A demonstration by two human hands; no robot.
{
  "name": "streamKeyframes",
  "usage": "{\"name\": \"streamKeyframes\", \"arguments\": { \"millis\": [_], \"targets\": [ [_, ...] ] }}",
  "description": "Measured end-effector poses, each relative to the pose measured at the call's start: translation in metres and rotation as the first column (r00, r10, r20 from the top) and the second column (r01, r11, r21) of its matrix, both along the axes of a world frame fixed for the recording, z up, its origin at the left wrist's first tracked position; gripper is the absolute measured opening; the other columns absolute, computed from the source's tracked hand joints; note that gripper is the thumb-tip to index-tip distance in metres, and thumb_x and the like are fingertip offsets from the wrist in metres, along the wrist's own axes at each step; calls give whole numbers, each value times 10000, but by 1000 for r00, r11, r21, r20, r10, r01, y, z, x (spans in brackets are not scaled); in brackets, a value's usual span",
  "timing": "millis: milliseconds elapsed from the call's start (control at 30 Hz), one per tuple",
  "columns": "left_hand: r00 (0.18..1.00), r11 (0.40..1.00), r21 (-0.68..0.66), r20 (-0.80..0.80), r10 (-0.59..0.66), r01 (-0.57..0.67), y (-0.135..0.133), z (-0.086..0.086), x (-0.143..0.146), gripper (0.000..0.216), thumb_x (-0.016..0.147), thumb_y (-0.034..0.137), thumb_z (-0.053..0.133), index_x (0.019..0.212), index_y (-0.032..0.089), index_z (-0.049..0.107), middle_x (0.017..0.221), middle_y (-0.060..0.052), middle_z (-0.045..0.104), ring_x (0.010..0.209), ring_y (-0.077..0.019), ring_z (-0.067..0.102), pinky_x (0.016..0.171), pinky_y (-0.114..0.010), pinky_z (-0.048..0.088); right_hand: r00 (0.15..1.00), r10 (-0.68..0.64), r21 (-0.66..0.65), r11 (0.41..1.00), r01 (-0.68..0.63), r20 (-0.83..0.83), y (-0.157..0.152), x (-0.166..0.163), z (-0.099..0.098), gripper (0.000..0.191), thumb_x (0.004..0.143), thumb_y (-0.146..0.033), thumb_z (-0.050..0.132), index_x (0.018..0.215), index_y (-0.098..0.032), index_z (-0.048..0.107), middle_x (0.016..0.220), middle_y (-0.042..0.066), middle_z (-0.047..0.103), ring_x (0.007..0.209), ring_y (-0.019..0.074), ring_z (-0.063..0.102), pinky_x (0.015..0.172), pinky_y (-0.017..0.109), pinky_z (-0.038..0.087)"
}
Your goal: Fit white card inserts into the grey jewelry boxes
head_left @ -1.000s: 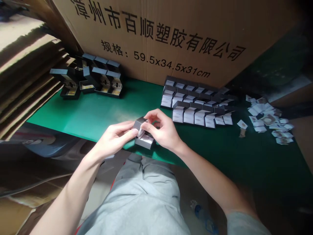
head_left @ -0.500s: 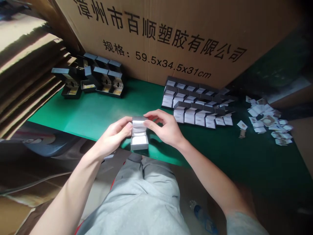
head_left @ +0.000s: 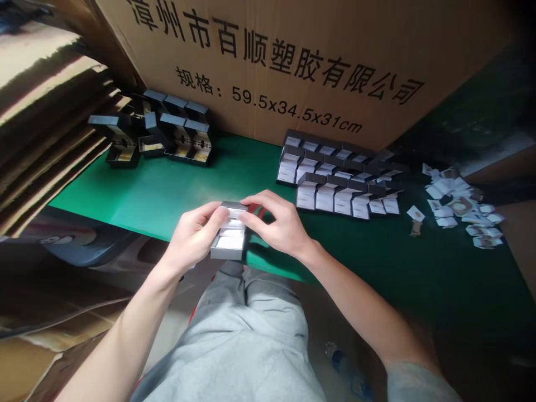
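Note:
A small dark jewelry box (head_left: 227,252) with white lining stands with its lid raised near the front edge of the green table. My left hand (head_left: 193,234) grips it from the left, the thumb lying on the white lining inside the lid. From the right, my right hand (head_left: 274,220) pinches the lid's upper corner between thumb and fingers. Off to the right sit rows of similar open boxes with white lining (head_left: 335,195). Whether a small piece lies under my fingertips cannot be seen.
Open black boxes with yellowish insides (head_left: 186,142) stand at the back left. Small white pieces (head_left: 458,209) are heaped at the right of the green table (head_left: 247,167). A big cardboard carton (head_left: 268,67) forms the back; stacked cardboard sheets (head_left: 54,123) rise at the left.
The jewelry box has shifted slightly left and tilted. My left thumb has come further onto the lid lining, and my right hand has moved a little left with the box.

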State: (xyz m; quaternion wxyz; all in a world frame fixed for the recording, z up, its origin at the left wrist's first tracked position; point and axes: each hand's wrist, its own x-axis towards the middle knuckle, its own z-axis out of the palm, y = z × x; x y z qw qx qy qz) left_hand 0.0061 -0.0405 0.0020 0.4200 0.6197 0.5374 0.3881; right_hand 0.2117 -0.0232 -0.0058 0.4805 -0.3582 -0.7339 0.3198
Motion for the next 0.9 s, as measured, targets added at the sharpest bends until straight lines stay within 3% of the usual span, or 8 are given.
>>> {"name": "streamKeyframes", "arguments": {
  "millis": [100,200,267,333,500,733,900],
  "targets": [
    [997,999,-32,74,-12,14,2,0,0,529,951,658,625,767,164,662,632,-3,556,544,-119,465,487,-224,377,1000,19,-108,994,-18,9,0,0,-1,224,956,-387,736,1103,-220,755,931,18,745,810,151,695,758,281,607],
    [984,994,-86,172,-53,69,6,-2,-3,608,858,709,725,1082,145,769,788,-62,723,624,-161,612,537,-230,482,1000,-8,-194,981,7,-4,1,-1,-2,245,967,-407,705,1122,-227,766,960,19,775,828,157,719,781,283,616],
    [964,983,-138,253,-84,122,7,-3,-5,751,792,635,834,1375,182,696,914,-82,783,699,-192,691,598,-245,551,999,-19,-226,974,13,-27,2,-1,-3,254,980,-402,679,1141,-228,771,1041,35,793,889,170,741,809,291,624],
    [953,975,-168,289,-93,146,7,-3,-6,842,758,532,898,1493,222,626,942,-82,798,733,-204,725,631,-255,584,999,-19,-231,973,9,-41,2,0,-2,253,991,-385,659,1155,-232,774,1117,45,797,946,180,751,835,299,628],
    [970,990,-120,237,-47,77,3,-3,-4,628,763,460,916,1317,199,779,792,-58,762,644,-183,692,561,-246,571,999,-3,-189,982,-4,-39,2,-1,-2,237,991,-369,652,1141,-241,783,1158,48,797,971,187,751,833,308,633],
    [966,993,-96,256,-34,61,3,-2,-4,584,752,432,932,1279,214,806,634,-5,661,529,-130,590,479,-214,511,996,12,-193,981,-30,-92,1,-2,0,220,977,-344,683,1129,-223,784,1105,47,794,929,171,741,807,287,622],
    [952,986,-132,300,-57,101,6,2,-4,659,780,510,900,1357,225,763,797,-61,781,636,-164,684,584,-237,597,999,33,-255,966,-38,-25,2,3,3,286,969,-353,674,1211,-236,770,1090,45,783,914,174,724,784,287,624]
  ]
}}
